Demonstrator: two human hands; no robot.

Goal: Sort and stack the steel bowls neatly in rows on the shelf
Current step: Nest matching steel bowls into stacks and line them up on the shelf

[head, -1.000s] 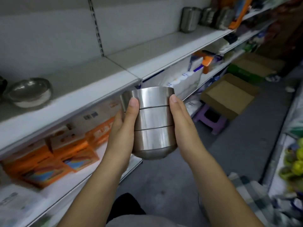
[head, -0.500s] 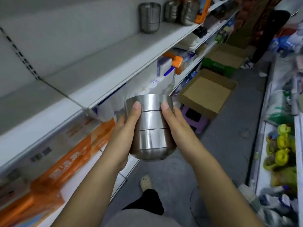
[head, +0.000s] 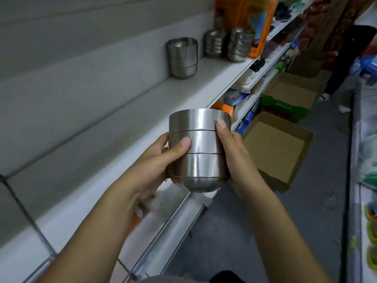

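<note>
Bowls (head: pixel 200 152) nested in one stack, held in mid-air just off the front edge of the shelf (head: pixel 183 94), not yet set down. Gripped from both sides: left hand (head: pixel 157 160) curled round the left wall, thumb across the second band; right hand (head: pixel 234 156) on the right wall, thumb up at the top band.

Since a second before, carried well along the aisle. Brought much nearer: the upright shelf stack (head: pixel 182 58), with two further stacks (head: pixel 239 44) beyond it. Left thumb dropped from the rim to a lower band. Judged as the approach to a place in that row.

Fingers behind the held stack hidden. Number of nested bowls uncertain, only three seams showing. Further stacks blurred; goods under the shelf smeared; dark figure (head: pixel 350 54) at top right cut off.
</note>
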